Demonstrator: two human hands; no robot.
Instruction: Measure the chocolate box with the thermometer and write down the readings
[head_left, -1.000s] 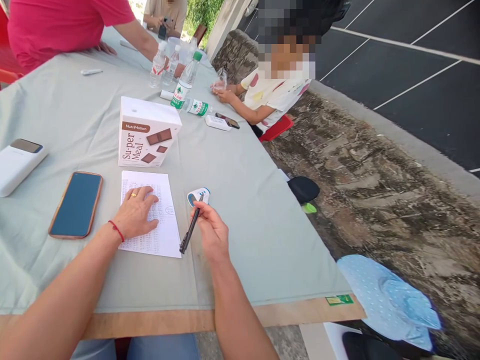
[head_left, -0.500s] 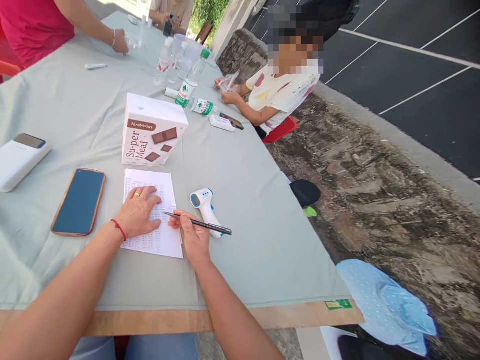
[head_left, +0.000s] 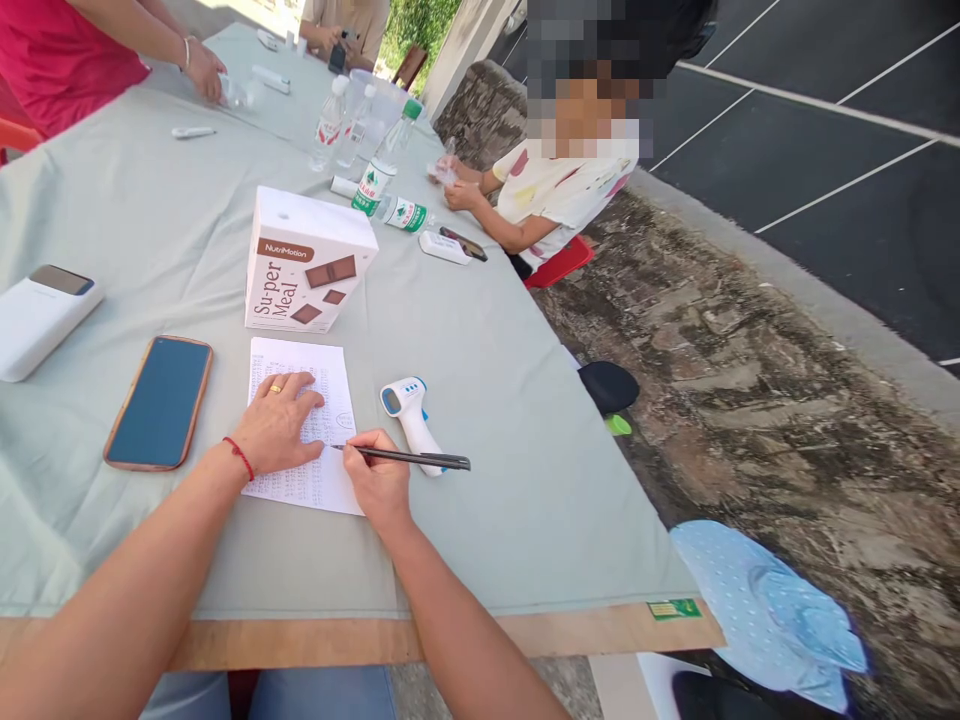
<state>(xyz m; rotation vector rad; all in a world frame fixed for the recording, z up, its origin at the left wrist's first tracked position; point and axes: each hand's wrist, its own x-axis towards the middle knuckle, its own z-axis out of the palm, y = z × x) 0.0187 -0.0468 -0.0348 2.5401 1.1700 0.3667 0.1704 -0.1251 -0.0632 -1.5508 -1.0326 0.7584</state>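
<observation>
A white sheet of paper (head_left: 334, 385) with rows of handwriting lies on the cloth-covered table. My left hand (head_left: 285, 428) rests flat on it, fingers spread. In my right hand (head_left: 381, 482) is a black pen (head_left: 420, 458), gripped near its tip, which points at the writing beside my left thumb. The right hand sits at the sheet's right edge, low on the paper. Just beyond the pen lies a white and blue infrared thermometer (head_left: 411, 420), its lower handle partly behind the pen. A white box (head_left: 311, 260) printed "Su-per Meal" stands behind the sheet.
Left of the paper lie a phone (head_left: 160, 402) and a white power bank (head_left: 46, 318). Several plastic bottles (head_left: 386, 160) stand or lie farther back. Another person (head_left: 559, 190) sits at the right side; a person in red (head_left: 82, 55) leans in from the far left.
My right hand has shifted down slightly, and the pen tip sits lower on the page. My left hand stays put. The person in red has moved their hand left.
</observation>
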